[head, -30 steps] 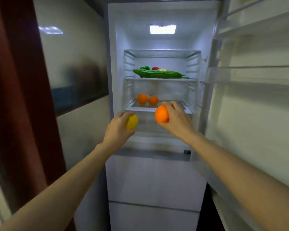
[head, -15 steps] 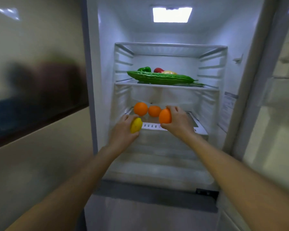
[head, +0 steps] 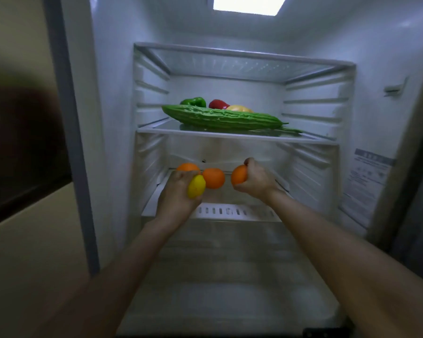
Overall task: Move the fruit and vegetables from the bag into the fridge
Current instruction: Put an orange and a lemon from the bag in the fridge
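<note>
Both my arms reach into the open fridge at the lower shelf [head: 230, 212]. My left hand [head: 175, 200] holds a yellow lemon [head: 195, 186] just above that shelf. My right hand [head: 257, 180] grips an orange [head: 238, 175] at the same height. Two more oranges lie on the shelf: one [head: 213, 178] between my hands, one [head: 187, 167] partly hidden behind my left fingers. On the glass shelf [head: 230, 135] above lie a long bitter gourd [head: 221, 118], a green pepper [head: 193, 101], a red pepper [head: 218, 103] and a yellow one [head: 238, 108].
The fridge's left wall [head: 112, 142] and right wall [head: 376, 142] close in on both sides. A further glass shelf [head: 242, 64] sits near the top under the lamp [head: 248, 6]. A drawer cover [head: 230, 276] lies below my forearms. The bag is out of view.
I have come closer to the fridge. Both hands have moved forward with the lemon and the orange, from in front of the lower shelf to over it, beside the oranges lying there.
</note>
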`<state>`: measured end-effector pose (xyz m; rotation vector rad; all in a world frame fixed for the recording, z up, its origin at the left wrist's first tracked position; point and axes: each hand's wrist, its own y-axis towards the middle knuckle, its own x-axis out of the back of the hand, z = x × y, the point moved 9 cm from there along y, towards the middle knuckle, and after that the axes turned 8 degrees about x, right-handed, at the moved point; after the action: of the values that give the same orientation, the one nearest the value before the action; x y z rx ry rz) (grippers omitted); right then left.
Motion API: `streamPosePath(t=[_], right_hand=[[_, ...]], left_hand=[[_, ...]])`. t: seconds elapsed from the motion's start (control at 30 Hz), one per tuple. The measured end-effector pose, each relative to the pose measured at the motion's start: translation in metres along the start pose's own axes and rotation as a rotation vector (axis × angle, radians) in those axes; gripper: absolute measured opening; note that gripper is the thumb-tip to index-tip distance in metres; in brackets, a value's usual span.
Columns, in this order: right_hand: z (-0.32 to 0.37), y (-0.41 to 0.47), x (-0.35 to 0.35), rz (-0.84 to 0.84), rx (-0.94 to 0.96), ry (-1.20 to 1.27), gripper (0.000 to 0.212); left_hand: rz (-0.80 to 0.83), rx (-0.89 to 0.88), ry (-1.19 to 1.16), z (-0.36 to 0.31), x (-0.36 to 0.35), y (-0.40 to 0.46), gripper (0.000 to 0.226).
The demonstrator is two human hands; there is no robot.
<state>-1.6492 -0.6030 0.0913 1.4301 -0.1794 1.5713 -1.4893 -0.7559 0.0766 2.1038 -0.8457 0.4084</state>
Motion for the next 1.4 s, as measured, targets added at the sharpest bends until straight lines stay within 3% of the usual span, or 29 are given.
streamPosePath(t=[0.33, 0.47, 0.7, 0.83, 0.97, 1.2, 1.4], right_hand=[[-0.022, 0.04, -0.037, 0.11, -0.072, 0.033, 0.074], [-0.029, 0.045, -0.045, 0.074, -0.084, 0.064, 0.076], [-0.034, 0.034, -0.043, 0.013, -0.134, 0.124, 0.097], [-0.021, 0.016, -0.023, -0.036, -0.097, 0.048, 0.085], [0.006, -0.017, 0.001, -0.054, 0.0, -0.107, 0.058], [0.033, -0.127, 0.057, -0.072, 0.043, -0.278, 0.053], [0.028, -0.231, 0.099, -0.055, -0.079, -0.315, 0.053]], left_hand=[[0.033, 0.034, 0.08, 0.027, -0.019, 0.021, 0.057], [0.024, -0.008, 0.054, 0.025, -0.02, 0.026, 0.055], [0.06, -0.095, 0.044, 0.014, -0.02, 0.031, 0.055], [0.083, -0.073, 0.057, 0.002, -0.009, 0.027, 0.055], [0.088, -0.12, -0.013, -0.014, -0.003, 0.008, 0.044], [0.165, -0.143, -0.084, -0.037, -0.014, -0.039, 0.05], [0.238, -0.215, -0.142, -0.096, -0.028, -0.095, 0.058]])
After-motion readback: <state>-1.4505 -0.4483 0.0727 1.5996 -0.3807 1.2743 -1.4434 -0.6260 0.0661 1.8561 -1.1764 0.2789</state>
